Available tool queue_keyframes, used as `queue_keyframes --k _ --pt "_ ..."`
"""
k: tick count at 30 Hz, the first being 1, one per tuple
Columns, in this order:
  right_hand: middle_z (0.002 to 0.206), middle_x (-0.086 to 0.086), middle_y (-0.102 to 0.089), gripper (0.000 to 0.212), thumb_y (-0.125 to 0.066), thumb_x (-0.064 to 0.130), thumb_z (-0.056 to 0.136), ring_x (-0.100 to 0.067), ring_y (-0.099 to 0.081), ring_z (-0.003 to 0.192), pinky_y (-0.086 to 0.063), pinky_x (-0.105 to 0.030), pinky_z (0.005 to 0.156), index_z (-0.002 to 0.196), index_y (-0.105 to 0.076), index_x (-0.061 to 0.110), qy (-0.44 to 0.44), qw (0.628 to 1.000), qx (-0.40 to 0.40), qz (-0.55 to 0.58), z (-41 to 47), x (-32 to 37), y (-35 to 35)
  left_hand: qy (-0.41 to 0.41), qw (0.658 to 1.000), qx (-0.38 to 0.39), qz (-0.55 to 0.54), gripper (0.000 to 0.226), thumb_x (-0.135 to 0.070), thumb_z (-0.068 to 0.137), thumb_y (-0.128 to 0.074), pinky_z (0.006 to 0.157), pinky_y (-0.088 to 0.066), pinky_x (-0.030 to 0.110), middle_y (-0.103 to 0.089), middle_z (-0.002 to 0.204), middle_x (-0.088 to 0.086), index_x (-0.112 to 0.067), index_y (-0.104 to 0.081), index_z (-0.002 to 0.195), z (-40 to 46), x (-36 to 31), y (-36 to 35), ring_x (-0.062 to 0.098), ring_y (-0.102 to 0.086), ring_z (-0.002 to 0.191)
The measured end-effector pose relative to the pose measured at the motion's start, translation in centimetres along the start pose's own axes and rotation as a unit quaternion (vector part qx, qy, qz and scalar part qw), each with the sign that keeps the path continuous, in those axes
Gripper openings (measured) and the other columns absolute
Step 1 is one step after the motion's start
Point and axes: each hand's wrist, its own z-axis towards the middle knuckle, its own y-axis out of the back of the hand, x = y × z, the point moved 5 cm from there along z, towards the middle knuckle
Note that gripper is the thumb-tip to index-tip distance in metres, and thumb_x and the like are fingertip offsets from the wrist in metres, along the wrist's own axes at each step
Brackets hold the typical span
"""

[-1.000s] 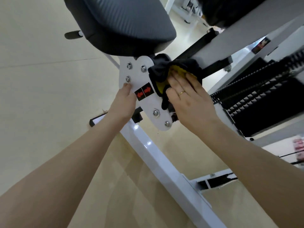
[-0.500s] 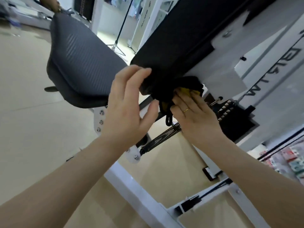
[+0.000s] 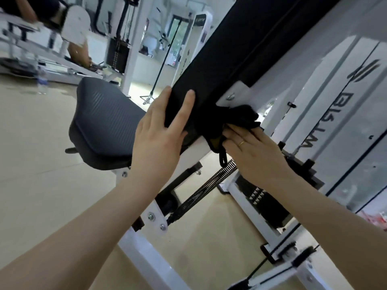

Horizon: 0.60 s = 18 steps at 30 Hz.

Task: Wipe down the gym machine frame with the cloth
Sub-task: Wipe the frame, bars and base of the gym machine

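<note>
At the bottom of the view the white base beam runs up to a bolted bracket and a black spring. Above them, the right hand presses the dark cloth against the white frame just under the back pad; its fingers lie nearly flat over the bunched cloth, pushing rather than clenching, with a loop hanging below. The left hand rests released, fingers straight, on the pad's lower end. A second ago the cloth was rubbing the bracket plate below the seat while the left hand braced that plate; both hands have since climbed to the upright behind the seat. The lower bracket looks finished, and the wiping is probably moving up the frame. Farther off stand other machines and a water bottle on the floor.
</note>
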Motion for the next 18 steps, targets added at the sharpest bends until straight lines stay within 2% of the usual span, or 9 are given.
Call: queue_keyframes --k 4,7,9,10,12,14,16,18 --pt "0.117 -0.017 -0.062 0.011 -0.056 0.0 0.083 -0.03 -0.042 0.124 -0.029 -0.045 0.107 0.093 -0.057 0.004 -0.128 0.989 -0.06 -0.043 -0.2 -4.6 2.4 -0.004 1.0 0.012 0.004 0.071 -0.006 0.083 -0.061 0.097 -0.039 0.054 -0.032 0.144 0.025 -0.023 -0.024 0.141 0.2 -0.1 0.2 0.042 -0.04 0.127" --pt "0.117 -0.016 -0.062 0.014 -0.051 -0.001 0.082 -0.03 -0.044 0.123 -0.031 -0.043 0.104 0.092 -0.058 0.005 -0.068 0.996 -0.052 -0.024 -0.1 -3.3 1.9 -0.017 1.0 0.008 0.014 0.068 -0.007 0.082 -0.059 0.101 -0.035 0.051 -0.032 0.145 0.023 -0.017 -0.027 0.141 0.1 -0.7 1.0 0.038 -0.037 0.128" --pt "0.117 -0.012 -0.063 0.014 -0.053 0.0 0.082 -0.026 -0.047 0.122 -0.035 -0.038 0.101 0.091 -0.059 0.007 -0.034 0.998 -0.04 -0.029 -0.1 -3.7 2.1 -0.068 0.997 0.004 0.029 0.066 -0.009 0.082 -0.059 0.107 -0.027 0.045 -0.03 0.148 0.021 -0.011 -0.029 0.141 0.7 -1.6 1.8 0.032 -0.027 0.133" --pt "0.115 -0.012 -0.063 0.012 -0.055 0.0 0.082 -0.026 -0.048 0.121 -0.036 -0.039 0.1 0.09 -0.059 0.007 -0.044 0.997 -0.048 -0.034 0.0 -4.6 2.6 -0.1 0.994 0.005 0.034 0.067 -0.011 0.082 -0.058 0.11 -0.022 0.041 -0.028 0.149 0.019 -0.009 -0.027 0.141 1.3 -2.1 2.2 0.03 -0.023 0.135" --pt "0.112 -0.015 -0.063 0.009 -0.057 -0.001 0.083 -0.029 -0.048 0.12 -0.036 -0.041 0.103 0.089 -0.057 0.005 -0.104 0.99 -0.078 -0.057 0.4 -6.9 3.9 -0.162 0.986 0.005 0.04 0.066 -0.014 0.084 -0.056 0.113 -0.016 0.037 -0.027 0.149 0.016 -0.008 -0.025 0.142 3.0 -3.4 2.8 0.028 -0.02 0.137" --pt "0.111 -0.018 -0.063 0.011 -0.058 -0.003 0.084 -0.032 -0.045 0.12 -0.03 -0.042 0.107 0.092 -0.053 0.004 -0.163 0.98 -0.095 -0.071 0.6 -8.4 4.9 -0.207 0.978 -0.016 0.036 0.064 -0.015 0.085 -0.054 0.114 -0.016 0.036 -0.026 0.149 0.013 -0.008 -0.027 0.142 4.9 -4.6 3.3 0.027 -0.021 0.138" --pt "0.111 -0.02 -0.062 0.016 -0.06 -0.004 0.082 -0.033 -0.044 0.119 -0.029 -0.042 0.107 0.093 -0.052 0.004 -0.177 0.979 -0.077 -0.06 0.9 -8.4 5.1 -0.245 0.969 -0.038 0.02 0.062 -0.016 0.087 -0.054 0.114 -0.017 0.036 -0.023 0.148 0.009 -0.007 -0.028 0.142 6.6 -5.8 3.5 0.026 -0.022 0.138" --pt "0.111 -0.019 -0.063 0.014 -0.061 -0.002 0.082 -0.033 -0.045 0.119 -0.029 -0.042 0.107 0.094 -0.055 0.004 -0.164 0.986 -0.022 -0.033 1.4 -7.6 4.9 -0.277 0.959 -0.052 -0.004 0.06 -0.015 0.088 -0.053 0.114 -0.018 0.037 -0.022 0.148 0.007 -0.007 -0.028 0.142 7.9 -7.2 3.4 0.024 -0.023 0.137"
